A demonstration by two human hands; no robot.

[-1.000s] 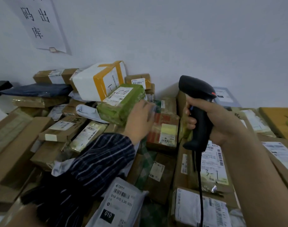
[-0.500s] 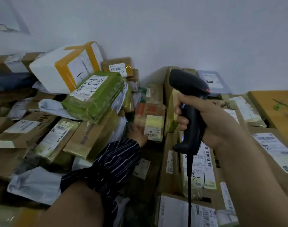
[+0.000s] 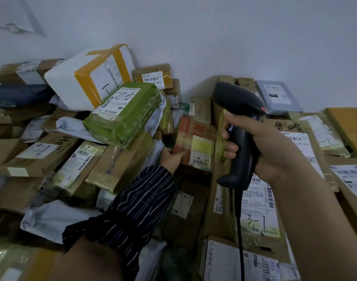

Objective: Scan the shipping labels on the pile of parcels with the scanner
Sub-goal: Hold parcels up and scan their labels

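A black corded scanner (image 3: pixel 239 126) is gripped by my right hand (image 3: pixel 260 147), its head pointing left and away over the pile. My left hand (image 3: pixel 170 159), in a dark striped sleeve, holds the lower left edge of a small red-printed cardboard parcel (image 3: pixel 196 138). That parcel stands tilted in the middle of the pile, its white and yellow barcode label (image 3: pixel 201 153) facing me, just left of the scanner handle. A green taped parcel (image 3: pixel 125 116) with a label lies above and left of my left hand.
Cardboard boxes and grey mailer bags cover the whole surface up to the white wall. A white foam box with yellow tape (image 3: pixel 88 78) sits at the back left. A long box marked "3-1" (image 3: pixel 254 209) lies under the scanner cord. A wooden surface (image 3: pixel 348 126) shows far right.
My left hand left the green parcel, dropped lower and took hold of the red-printed parcel's edge. The view shifted left and down. The scanner stayed raised in my right hand.
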